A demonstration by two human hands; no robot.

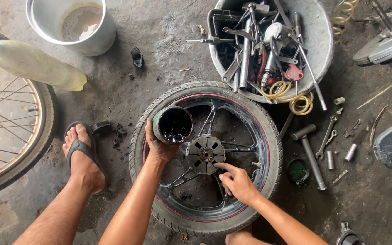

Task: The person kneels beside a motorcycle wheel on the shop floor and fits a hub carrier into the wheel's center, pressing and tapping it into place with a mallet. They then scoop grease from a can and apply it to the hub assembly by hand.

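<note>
Two hands are working over the motorcycle wheel (205,156) lying flat on the concrete floor (128,77). Left hand (159,146) is gripping an open grease tin (173,124) above the spokes; right hand (237,182), fingers mostly curled, is pointing its index fingertip at the hub (206,154).

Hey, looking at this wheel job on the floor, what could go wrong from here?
The left hand holds the open grease tin tilted over the wheel; black grease might drip onto the tire or spokes. The right hand has a fingertip at the hub, so grit from the dirty floor could get in. Loose sockets and the hammer nearby might get kicked.
</note>
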